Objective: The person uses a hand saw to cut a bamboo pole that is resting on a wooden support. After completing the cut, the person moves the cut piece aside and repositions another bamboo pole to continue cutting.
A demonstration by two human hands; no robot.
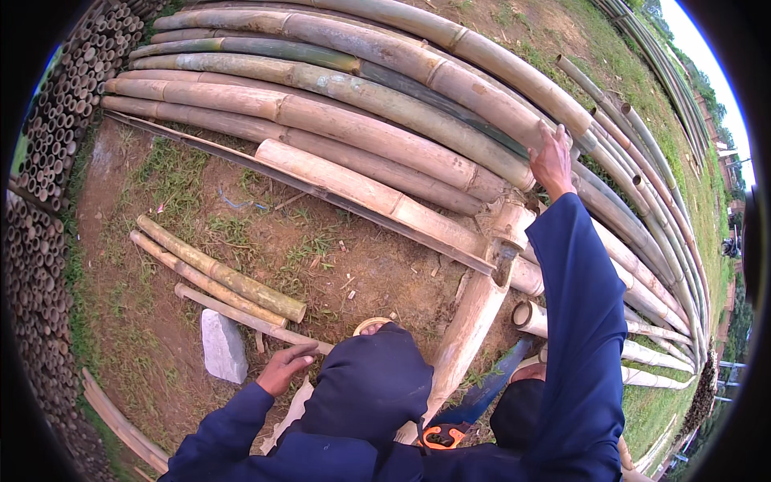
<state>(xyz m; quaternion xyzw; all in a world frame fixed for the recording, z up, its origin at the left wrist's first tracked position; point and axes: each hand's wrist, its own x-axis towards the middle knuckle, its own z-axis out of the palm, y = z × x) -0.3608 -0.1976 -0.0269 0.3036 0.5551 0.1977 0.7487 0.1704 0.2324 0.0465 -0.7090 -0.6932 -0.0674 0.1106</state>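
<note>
Head: right hand (552, 165) on one bamboo pole (474, 98); one saw (458, 435), one stone (223, 345).

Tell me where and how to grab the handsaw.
Best by the orange handle, probably with the right hand coming down from above on the person's own side. The handle is looped to take fingers and lies nearest the lap, while the bluish blade points away, forward and to the right.

The bamboo poles (337, 120) are tan, one pole (389, 80) dark green; sleeves (582, 297) navy, saw handle (458, 435) orange, stone (223, 345) pale grey.
</note>
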